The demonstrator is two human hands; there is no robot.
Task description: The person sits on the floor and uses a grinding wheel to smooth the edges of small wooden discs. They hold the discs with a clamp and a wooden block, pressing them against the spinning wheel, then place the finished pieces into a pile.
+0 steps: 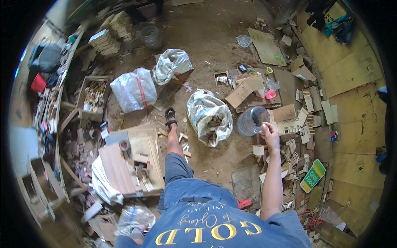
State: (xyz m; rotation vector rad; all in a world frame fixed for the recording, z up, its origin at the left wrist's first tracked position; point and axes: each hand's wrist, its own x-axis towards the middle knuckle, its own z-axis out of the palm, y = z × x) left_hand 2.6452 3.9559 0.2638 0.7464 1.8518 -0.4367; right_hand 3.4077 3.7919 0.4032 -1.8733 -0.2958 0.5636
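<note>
My right hand (269,134) reaches out ahead to the right, its fingers pinched on the rim of a clear plastic tub (248,122). The tub is round and see-through, and it looks tilted with its mouth toward my hand. Just left of it stands an open white woven sack (209,118) with wood scraps inside. Low at the left, my left hand (139,234) shows only in part, blurred, beside a clear plastic bag (134,218). Its fingers cannot be made out.
Two more woven sacks (134,89) stand farther ahead. Wood offcuts (291,155) lie heaped along the right wall. A cardboard-topped low table (120,165) is at my left, and a wooden crate (92,97) of scraps beyond it. Cardboard pieces (245,91) lie ahead right.
</note>
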